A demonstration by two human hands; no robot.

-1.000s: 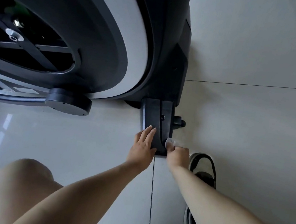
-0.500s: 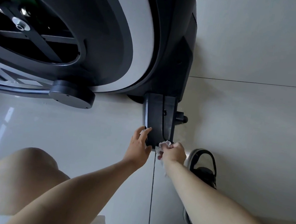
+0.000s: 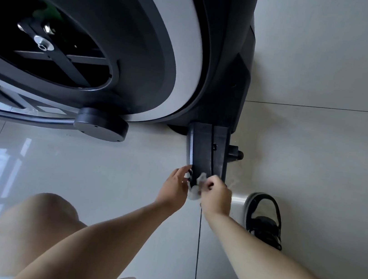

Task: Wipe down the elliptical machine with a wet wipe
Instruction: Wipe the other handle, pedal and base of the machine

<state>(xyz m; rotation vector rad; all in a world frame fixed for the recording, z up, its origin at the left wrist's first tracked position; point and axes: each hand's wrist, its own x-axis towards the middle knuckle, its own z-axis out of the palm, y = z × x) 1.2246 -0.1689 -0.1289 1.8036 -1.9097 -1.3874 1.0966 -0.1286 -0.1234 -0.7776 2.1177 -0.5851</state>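
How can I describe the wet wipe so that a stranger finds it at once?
Start at the elliptical machine's big round black-and-white housing and follow it down to the black base bar. At the bar's near end, the right hand pinches the wet wipe. It is the only small, crumpled white thing there.

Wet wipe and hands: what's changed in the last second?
The right hand swept the wet wipe from the right edge of the base foot round to its near end; the left hand slid back to the near corner. Wipe still gripped, machine unmoved.
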